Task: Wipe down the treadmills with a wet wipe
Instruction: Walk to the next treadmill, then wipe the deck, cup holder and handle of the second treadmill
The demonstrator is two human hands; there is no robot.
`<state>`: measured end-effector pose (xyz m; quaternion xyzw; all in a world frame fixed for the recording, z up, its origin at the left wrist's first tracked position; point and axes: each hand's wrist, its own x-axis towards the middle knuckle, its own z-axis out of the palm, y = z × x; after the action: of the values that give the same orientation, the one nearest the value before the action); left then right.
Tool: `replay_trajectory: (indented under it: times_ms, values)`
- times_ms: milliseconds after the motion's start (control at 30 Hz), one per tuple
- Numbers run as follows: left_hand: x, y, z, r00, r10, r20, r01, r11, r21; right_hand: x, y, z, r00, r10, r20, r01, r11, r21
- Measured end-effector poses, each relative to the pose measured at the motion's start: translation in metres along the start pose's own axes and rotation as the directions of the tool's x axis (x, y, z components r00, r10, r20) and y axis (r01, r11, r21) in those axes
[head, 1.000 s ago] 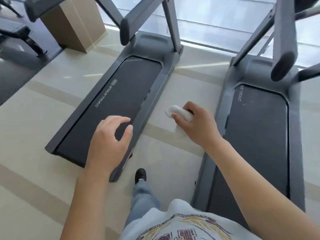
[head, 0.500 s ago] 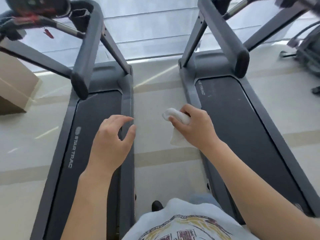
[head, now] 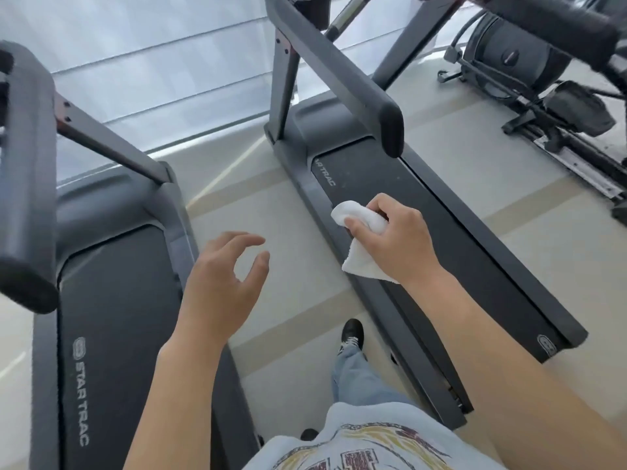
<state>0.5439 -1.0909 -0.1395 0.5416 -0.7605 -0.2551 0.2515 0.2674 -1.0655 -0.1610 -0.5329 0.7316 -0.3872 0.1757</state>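
Two grey Star Trac treadmills stand side by side on a pale floor. The left treadmill [head: 112, 334] fills the lower left; the right treadmill [head: 475, 259] runs from the top centre to the lower right. My right hand [head: 397, 242] grips a bunched white wet wipe [head: 363, 245] above the left side rail and belt of the right treadmill. My left hand [head: 224, 283] hovers with loosely curled fingers, holding nothing, over the gap beside the left treadmill's right rail.
Padded handrails stick out toward me: one at the far left [head: 23, 184], one over the right treadmill [head: 342, 76]. A dark elliptical machine [head: 543, 83] stands at the upper right. My shoe [head: 353, 334] is on the floor strip between the treadmills.
The view has swung right, so the right treadmill sits nearer the centre. My right hand with the wipe now lies over its left rail and belt instead of the floor gap.
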Motion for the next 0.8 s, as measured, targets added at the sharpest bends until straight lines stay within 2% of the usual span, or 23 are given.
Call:
replay_trajectory:
  times_ms: [167, 467, 800]
  values:
    - [0.086, 0.015, 0.023, 0.998, 0.022, 0.057, -0.023, 1.0, 0.018, 0.082, 0.024, -0.007, 0.997, 0.039, -0.07, -0.036, 0.999, 0.038]
    - [0.236, 0.055, 0.062, 0.994, 0.075, 0.081, -0.076, 0.997, 0.011, 0.225, 0.051, -0.03, 0.983, 0.002, -0.183, 0.004, 0.999, 0.032]
    - [0.347, 0.07, 0.102, 0.963, 0.191, 0.191, -0.197, 0.98, 0.014, 0.293, 0.09, -0.029, 0.952, 0.102, -0.288, -0.102, 0.995, 0.017]
